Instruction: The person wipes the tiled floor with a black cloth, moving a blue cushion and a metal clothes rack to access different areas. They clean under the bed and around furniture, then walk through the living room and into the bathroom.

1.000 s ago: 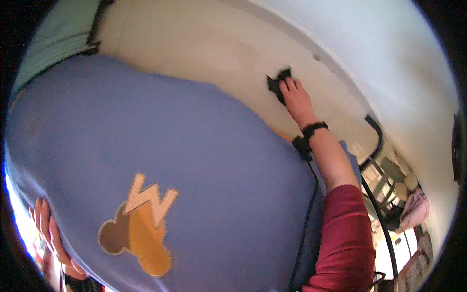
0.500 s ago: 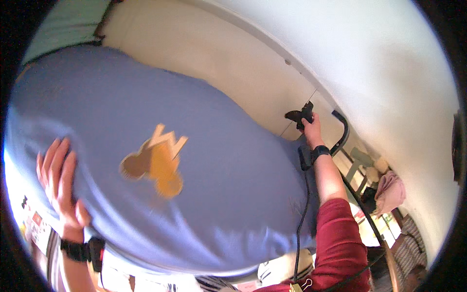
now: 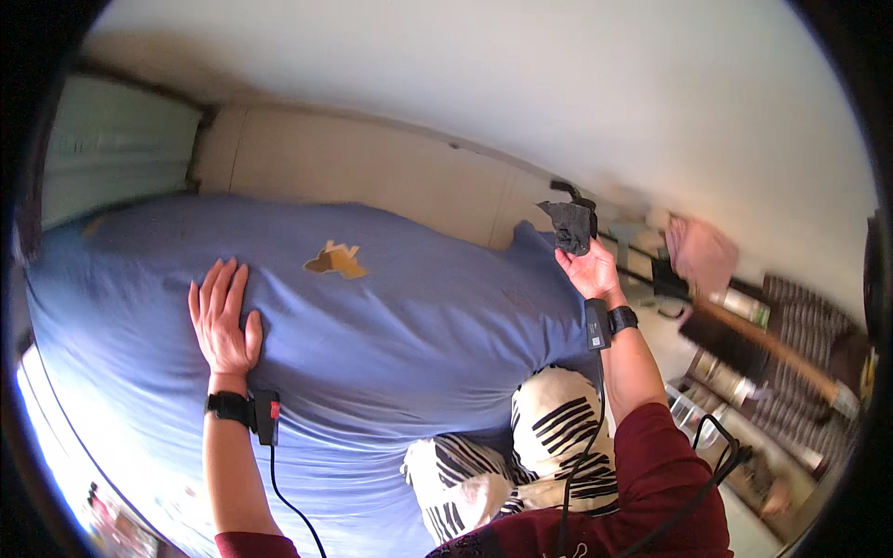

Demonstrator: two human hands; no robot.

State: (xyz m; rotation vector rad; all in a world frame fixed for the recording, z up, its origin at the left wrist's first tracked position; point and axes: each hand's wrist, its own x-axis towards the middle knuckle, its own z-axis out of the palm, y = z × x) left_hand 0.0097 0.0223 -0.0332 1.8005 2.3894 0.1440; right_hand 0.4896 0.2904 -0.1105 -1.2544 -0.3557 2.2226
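Observation:
My left hand (image 3: 222, 321) lies flat on a blue bedsheet (image 3: 400, 344), its fingers stretched out. Raised over the sheet's far right edge, my right hand (image 3: 593, 268) grips a small dark grey, crumpled cloth (image 3: 569, 226). The cloth stands up above the fingers; its exact kind cannot be made out. Between the hands, nearer the far side, the sheet bears a yellow and brown printed figure (image 3: 337, 261). Black bands with small boxes sit on both wrists, and cables run from them.
My knees (image 3: 558, 423), in white trousers with black stripes, rest on the bed. A beige panel (image 3: 353, 167) runs behind it, and a green board (image 3: 121, 153) stands at the left end. Off the bed's right side are a pink cloth (image 3: 702, 253), a wooden bar (image 3: 781, 349) and a dark patterned textile (image 3: 814, 321).
My view has swung, so the bed sits lower and my knees show. My left hand now rests further in on the sheet. The right hand has turned, still gripping the dark cloth.

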